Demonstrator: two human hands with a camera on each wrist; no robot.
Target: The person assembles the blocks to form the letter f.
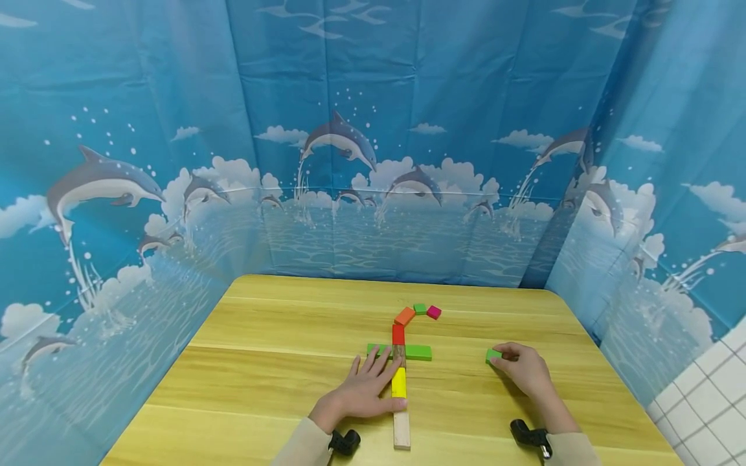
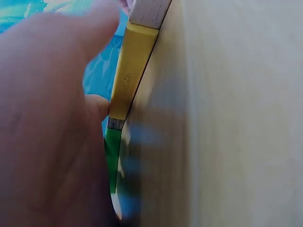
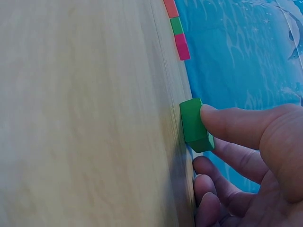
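Here we see both hands resting low on the wooden worktop [image 1: 280, 362]. Our left hand [image 1: 364, 391] lies flat with its fingers spread and straight, holding nothing; its thumb presses against the side of the yellow block [image 1: 399, 382], and its fingertips reach up to the long green block [image 1: 401, 351]. In the left wrist view the yellow block [image 2: 130, 71] runs along the edge of the palm, with a plain wooden block [image 2: 149, 12] butting against one end and a green piece [image 2: 111, 158] beyond a small grey one at the other.

The yellow block is part of a straight line of blocks just right of the left hand: a plain wooden block [image 1: 401, 430] nearest our body, then yellow, then a grey piece crossing the green one, then a red block [image 1: 398, 334] past the fingertips. Farther out still, an orange block [image 1: 405, 316], a small green block [image 1: 419, 309] and a pink block [image 1: 434, 312] curve away to the right.

Our right hand [image 1: 523, 369] sits well apart from that line, to its right. Its fingers are curled, and the index fingertip touches a small green cube [image 1: 493, 355] lying on the worktop at the hand's left side. The right wrist view shows the finger [image 3: 232, 125] pressing on the cube [image 3: 194, 125], the other fingers curled below it; whether the thumb closes on the cube we cannot tell.
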